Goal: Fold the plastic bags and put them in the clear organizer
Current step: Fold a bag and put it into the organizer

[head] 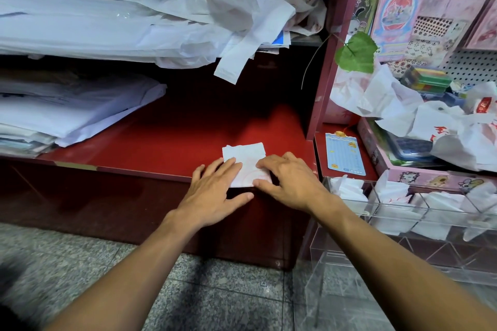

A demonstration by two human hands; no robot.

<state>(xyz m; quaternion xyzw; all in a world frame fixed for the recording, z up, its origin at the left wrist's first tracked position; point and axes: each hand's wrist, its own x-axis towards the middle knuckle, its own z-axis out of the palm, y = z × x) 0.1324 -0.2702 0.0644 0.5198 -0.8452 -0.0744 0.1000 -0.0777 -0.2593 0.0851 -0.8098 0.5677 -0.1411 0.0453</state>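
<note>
Nearest on the right stood the clear organizer (403,212), its upper compartments holding folded white bags (433,219), while its lower section looked bare. Just left of it, at the front edge of the red shelf (172,140), lay a folded plastic bag (246,161), a small white rectangle with faint pink print. The left hand (215,193) lay flat on the bag's near left part, fingers straight and spread, pressing it down. The right hand (287,183) rested on its right edge with fingers bent and fingertips on the plastic; whether they pinched a fold could not be told. Farther right, a pink box (382,158) held loose crumpled white bags (430,121). Farther back on the left sat a stack of flat white bags (67,113), and on the shelf above lay a heap of unfolded bags (215,13).
</note>
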